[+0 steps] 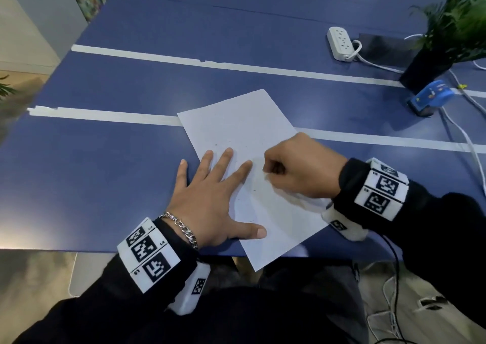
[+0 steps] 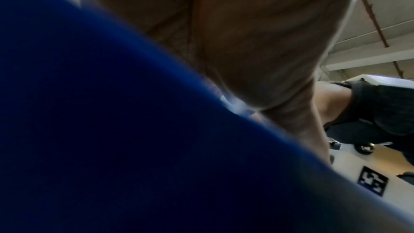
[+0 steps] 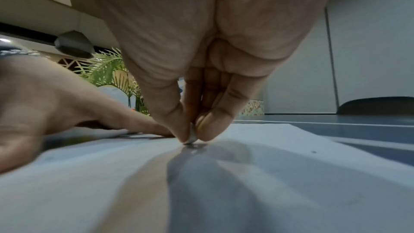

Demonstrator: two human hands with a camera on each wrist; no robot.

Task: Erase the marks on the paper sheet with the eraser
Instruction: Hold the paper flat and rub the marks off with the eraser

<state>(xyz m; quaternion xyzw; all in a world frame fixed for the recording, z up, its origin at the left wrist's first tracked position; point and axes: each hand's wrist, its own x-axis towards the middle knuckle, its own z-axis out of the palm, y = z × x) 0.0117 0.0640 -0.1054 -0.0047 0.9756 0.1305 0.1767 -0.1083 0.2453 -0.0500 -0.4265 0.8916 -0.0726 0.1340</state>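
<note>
White paper sheet (image 1: 244,143) lay tilted near the blue table's (image 1: 105,175) near edge, the left hand (image 1: 207,201) pressing it flat with fingers spread wide, while the right hand (image 1: 302,167) pinched a small eraser (image 3: 192,139) against its middle.

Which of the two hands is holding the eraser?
The right hand: it pinches the eraser against the paper, while the left hand lies flat.
</note>
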